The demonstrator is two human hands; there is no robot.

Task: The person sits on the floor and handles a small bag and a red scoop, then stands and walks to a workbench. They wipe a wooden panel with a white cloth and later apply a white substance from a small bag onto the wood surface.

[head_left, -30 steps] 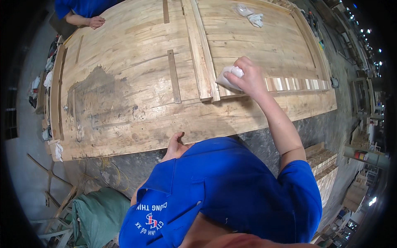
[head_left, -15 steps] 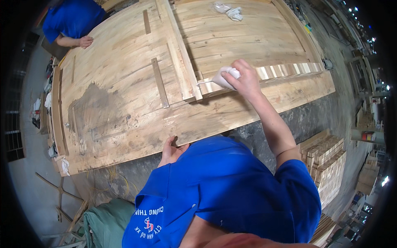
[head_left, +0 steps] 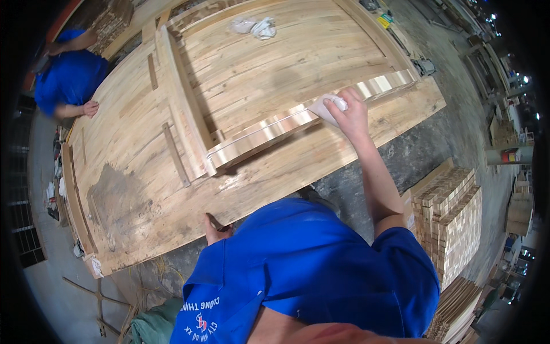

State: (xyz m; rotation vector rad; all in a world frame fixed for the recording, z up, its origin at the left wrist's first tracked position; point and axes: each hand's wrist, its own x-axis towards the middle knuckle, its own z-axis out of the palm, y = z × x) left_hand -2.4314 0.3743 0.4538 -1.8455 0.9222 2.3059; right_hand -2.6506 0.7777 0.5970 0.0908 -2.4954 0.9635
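My right hand [head_left: 350, 114] is closed round a white glue bag [head_left: 327, 110], its tip pointing left and touching a long laminated wood strip [head_left: 269, 133]. A thin white line of glue [head_left: 260, 129] runs along the top of the strip from its left end to the bag's tip. The strip joins a wooden side rail [head_left: 184, 97] at the left corner. My left hand [head_left: 217, 230] rests at the near edge of the big wooden worktable [head_left: 229, 206], thumb and a finger apart, nothing held; its other fingers are partly hidden.
A crumpled white cloth [head_left: 263, 28] lies on the boards inside the frame. Loose wooden slats [head_left: 175, 153] lie left of the rail. A co-worker in blue [head_left: 71, 77] stands at the far left, one hand on the table. Stacked wood blocks [head_left: 450, 218] stand at my right.
My right hand has drawn the glue bag rightward along the strip from the left corner, leaving a white line behind. My view has shifted; my left hand stays at the table edge.
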